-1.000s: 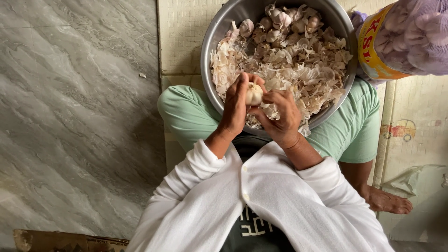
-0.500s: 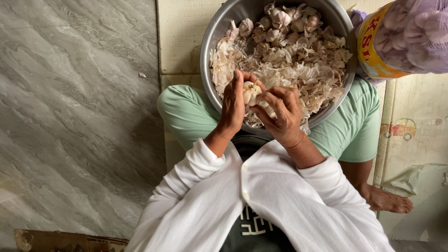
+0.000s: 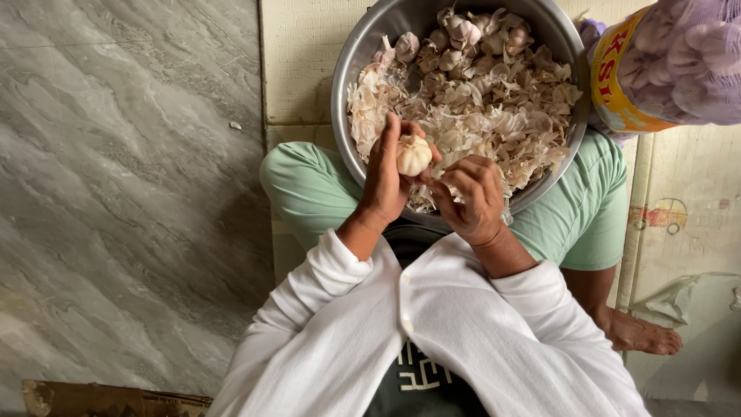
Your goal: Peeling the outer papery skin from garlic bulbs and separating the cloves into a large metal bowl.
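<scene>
My left hand [image 3: 386,177] holds a whole white garlic bulb [image 3: 414,154] over the near rim of a large steel bowl [image 3: 349,69] resting on my lap. My right hand [image 3: 472,198] sits just right of the bulb, fingers curled, its fingertips at the bulb's side. The bowl is filled with papery garlic skins [image 3: 494,116], and several whole bulbs [image 3: 463,31] lie at its far side. White sleeves cover both my forearms.
A mesh sack of garlic with a yellow label [image 3: 671,62] lies at the upper right, touching the bowl. My green-trousered knees flank the bowl, and a bare foot [image 3: 641,332] rests on the patterned mat at right. Grey marble floor [image 3: 116,193] stretches to the left.
The bulb was covered by both hands half a second ago; now it shows again in my left hand, and my right hand has drawn slightly back to the right.
</scene>
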